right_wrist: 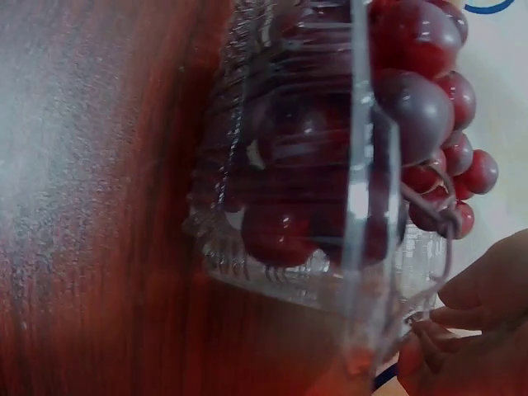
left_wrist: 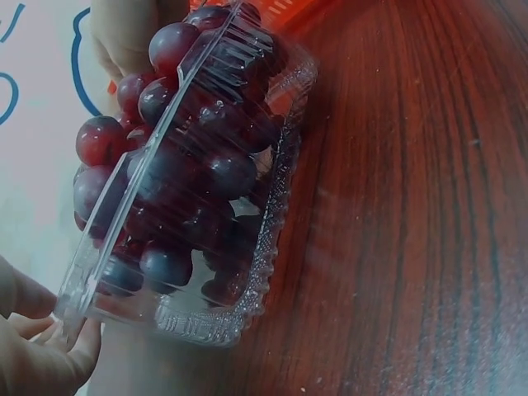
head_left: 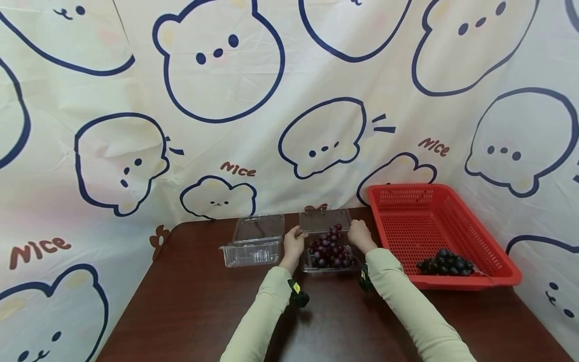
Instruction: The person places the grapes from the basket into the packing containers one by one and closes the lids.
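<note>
A clear plastic clamshell box [head_left: 327, 270] stands on the table with its lid [head_left: 316, 221] folded back. Dark red grapes [head_left: 329, 246] fill it and heap above the rim, seen close up in both wrist views. My left hand [head_left: 294, 245] pinches the box's rim at a corner; the left wrist view shows thumb and fingers [left_wrist: 78, 351] on that edge. On the other side, my right hand [head_left: 361, 236] has its curled fingertips on the rim near the hinge side, beside a bare grape stem [right_wrist: 450, 247]. Exactly which edge they pinch is partly hidden.
Left of my left hand stands another clear clamshell box [head_left: 253, 254], its lid laid back. At the right is a red perforated basket [head_left: 384, 226] with a bunch of black grapes [head_left: 445, 263] in its near end. A patterned cloth [head_left: 271, 146] hangs behind the brown table [head_left: 203, 311].
</note>
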Demonstrator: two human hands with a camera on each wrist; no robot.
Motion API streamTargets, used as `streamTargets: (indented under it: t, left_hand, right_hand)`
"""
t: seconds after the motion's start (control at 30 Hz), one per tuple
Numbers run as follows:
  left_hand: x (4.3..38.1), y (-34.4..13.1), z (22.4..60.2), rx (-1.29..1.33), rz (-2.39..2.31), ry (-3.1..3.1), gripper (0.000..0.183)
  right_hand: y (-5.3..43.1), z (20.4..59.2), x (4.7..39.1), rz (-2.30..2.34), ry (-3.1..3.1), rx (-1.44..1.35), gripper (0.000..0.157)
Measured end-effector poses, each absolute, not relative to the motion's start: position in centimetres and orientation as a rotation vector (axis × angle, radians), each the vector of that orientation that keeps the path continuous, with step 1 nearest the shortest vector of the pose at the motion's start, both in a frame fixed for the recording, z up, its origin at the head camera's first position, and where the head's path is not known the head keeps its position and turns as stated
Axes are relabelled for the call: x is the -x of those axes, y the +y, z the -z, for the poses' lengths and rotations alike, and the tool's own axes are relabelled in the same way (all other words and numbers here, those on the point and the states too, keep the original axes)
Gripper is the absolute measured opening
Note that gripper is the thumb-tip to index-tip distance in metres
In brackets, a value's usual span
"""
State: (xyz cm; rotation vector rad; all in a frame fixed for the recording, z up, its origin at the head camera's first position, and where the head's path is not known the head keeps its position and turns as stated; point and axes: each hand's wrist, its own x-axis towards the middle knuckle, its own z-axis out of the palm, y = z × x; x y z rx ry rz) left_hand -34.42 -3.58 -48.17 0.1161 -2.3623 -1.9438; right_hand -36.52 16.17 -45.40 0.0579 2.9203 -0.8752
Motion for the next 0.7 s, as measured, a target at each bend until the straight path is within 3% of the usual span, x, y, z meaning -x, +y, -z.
streamTargets:
  t: [0.13,0.47,0.7]
  left_hand:
    - [34.5,-3.8,48.2,-0.126,1.942,-2.334,0.040]
    - [34.6,-3.9,48.6,-0.147,1.946,-2.342,0.041]
    - [34.8,-3.8,48.6,-0.136,1.938,-2.302,0.042]
  right_hand:
    - [15.2,43.6,34.3,0.820,2.959,-0.075,0.024]
    - [15.4,46.4,36.1,0.818,3.010,-0.156,0.025]
    - [15.2,46.3,35.9,0.896,3.042,-0.162,0.035]
